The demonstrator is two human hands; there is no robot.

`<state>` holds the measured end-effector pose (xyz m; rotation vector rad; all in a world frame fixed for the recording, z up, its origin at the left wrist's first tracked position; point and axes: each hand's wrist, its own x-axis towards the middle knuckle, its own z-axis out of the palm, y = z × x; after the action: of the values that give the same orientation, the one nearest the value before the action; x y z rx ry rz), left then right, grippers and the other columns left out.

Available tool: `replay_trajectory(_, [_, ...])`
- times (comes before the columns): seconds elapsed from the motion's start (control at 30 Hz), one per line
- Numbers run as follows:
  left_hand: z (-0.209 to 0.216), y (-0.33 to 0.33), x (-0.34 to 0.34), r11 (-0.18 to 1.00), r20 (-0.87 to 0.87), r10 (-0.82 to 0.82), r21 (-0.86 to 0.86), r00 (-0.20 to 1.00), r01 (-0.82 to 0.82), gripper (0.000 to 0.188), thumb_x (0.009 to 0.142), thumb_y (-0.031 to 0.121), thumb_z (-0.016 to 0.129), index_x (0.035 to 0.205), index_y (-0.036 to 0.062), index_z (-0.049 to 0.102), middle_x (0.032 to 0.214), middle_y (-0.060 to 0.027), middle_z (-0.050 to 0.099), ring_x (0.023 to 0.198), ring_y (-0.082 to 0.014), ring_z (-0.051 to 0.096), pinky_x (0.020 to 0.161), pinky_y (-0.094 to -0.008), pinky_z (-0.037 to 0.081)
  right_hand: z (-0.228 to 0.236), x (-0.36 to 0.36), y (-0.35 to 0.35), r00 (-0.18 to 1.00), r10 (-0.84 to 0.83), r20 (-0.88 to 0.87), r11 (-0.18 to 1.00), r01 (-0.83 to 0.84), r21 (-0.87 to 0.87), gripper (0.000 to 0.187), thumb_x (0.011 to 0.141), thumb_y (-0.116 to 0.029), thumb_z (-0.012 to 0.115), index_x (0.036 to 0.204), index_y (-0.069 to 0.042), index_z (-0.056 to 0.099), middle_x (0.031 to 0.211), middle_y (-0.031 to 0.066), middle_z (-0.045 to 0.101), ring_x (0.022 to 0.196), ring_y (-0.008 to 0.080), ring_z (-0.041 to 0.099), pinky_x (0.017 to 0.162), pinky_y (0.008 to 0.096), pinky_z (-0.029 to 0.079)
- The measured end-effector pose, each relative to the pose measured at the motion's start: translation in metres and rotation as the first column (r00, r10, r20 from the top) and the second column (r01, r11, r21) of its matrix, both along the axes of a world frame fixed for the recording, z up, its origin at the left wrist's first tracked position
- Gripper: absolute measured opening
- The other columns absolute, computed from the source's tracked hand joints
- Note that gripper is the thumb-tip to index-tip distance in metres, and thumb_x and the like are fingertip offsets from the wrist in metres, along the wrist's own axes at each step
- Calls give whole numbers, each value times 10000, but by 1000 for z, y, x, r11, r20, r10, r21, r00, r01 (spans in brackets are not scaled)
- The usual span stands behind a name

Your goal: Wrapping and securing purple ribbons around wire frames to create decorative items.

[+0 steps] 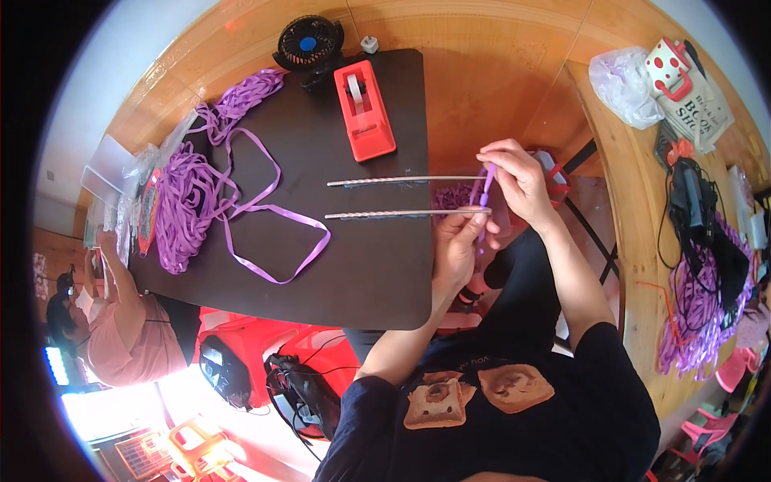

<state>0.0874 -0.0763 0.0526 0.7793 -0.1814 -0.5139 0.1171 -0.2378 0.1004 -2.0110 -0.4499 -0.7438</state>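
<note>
Two thin metal rods lie parallel across the right edge of the dark table, the upper rod [405, 180] and the lower rod [401, 214], their free ends sticking out past it. At these ends a purple ribbon [485, 193] runs between my hands, seemingly looped about the rods. My right hand [518, 175] pinches its upper part beside the upper rod's tip. Just under the lower rod's tip, my left hand [458, 247] has thumb and fingers closed around the ribbon's lower part. Exactly how the ribbon wraps is too small to make out.
On the dark table [281, 289] are a purple ribbon heap [183, 205] with loose strands, a red tape dispenser [365, 112] and a black fan [309, 44]. A wooden table [634, 281] at right bears bags, a dotted mug and more ribbon. Another person [128, 329] sits at left.
</note>
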Motion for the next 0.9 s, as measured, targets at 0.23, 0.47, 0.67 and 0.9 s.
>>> replay_trajectory(0.23, [-6,-10,9,973,55,227,-55,972,-225,138,967,127,524,1007,17,596,927,-112,633,801,-169,610,735,-316,526,-22,35,9,981,146,-131,988,-139,63,213,858,102,504,1008,22,633,953,100,597,861,207,602,723,282,480])
replay_trajectory(0.47, [-11,-8,2,952,20,306,16,952,-306,126,973,123,513,1005,13,565,870,-87,623,743,-149,595,738,-286,495,-51,30,30,948,240,-208,952,-189,240,96,864,17,562,936,27,625,859,87,563,771,179,573,669,282,455])
replay_trajectory(0.67, [-25,9,-49,955,-73,221,220,972,-201,174,972,175,540,1026,21,599,868,-59,657,718,-104,601,695,-230,474,-94,-10,49,895,267,-358,930,-143,338,174,886,-130,609,983,8,653,883,56,561,801,161,569,697,276,442])
replay_trajectory(0.9, [-31,56,-101,954,-98,30,301,995,1,174,986,172,515,1022,45,629,954,-36,677,845,-81,619,745,-224,501,-169,-53,63,739,379,-557,823,6,568,168,914,-147,621,943,8,678,893,34,638,825,83,578,724,226,447])
